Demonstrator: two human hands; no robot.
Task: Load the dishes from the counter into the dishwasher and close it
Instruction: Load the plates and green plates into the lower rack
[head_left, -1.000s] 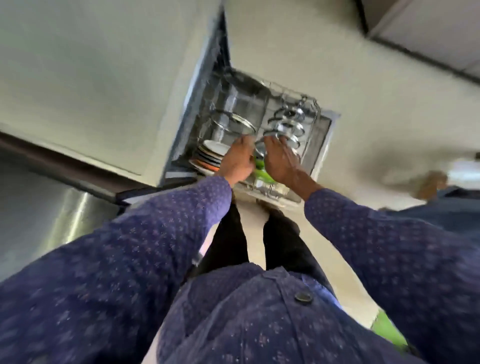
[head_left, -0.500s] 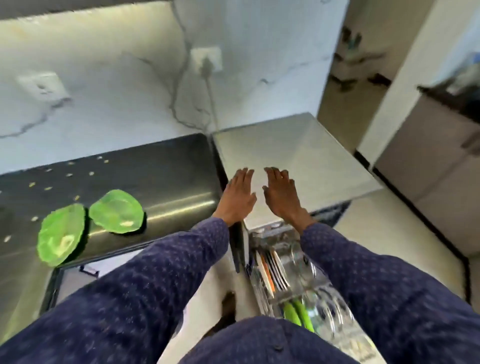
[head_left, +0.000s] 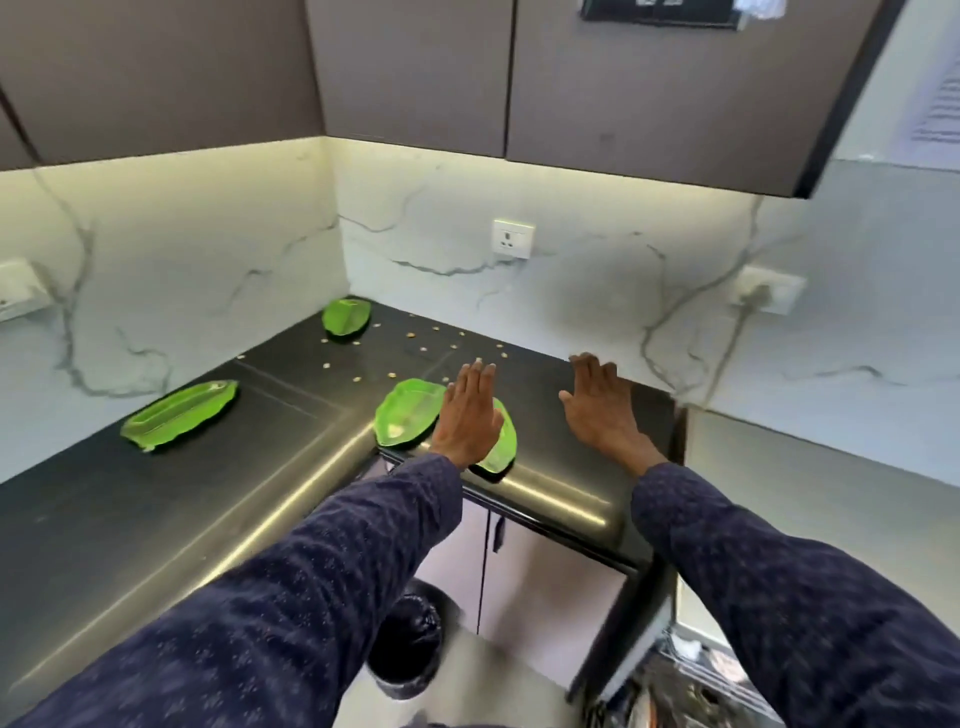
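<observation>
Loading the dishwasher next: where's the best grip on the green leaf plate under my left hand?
Pinch the leaf plate at its near rim, likely from the counter's front edge: it lies flat and shallow there, beside the left hand.

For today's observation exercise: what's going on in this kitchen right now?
A person is reaching over a dark counter with both hands open and holding nothing. The left hand hovers over two green leaf-shaped plates near the counter's front edge; the right hand is beside them over bare counter. Two more green dishes lie farther left and at the back corner. A dishwasher rack shows at the lower right, so loading isn't finished.
</observation>
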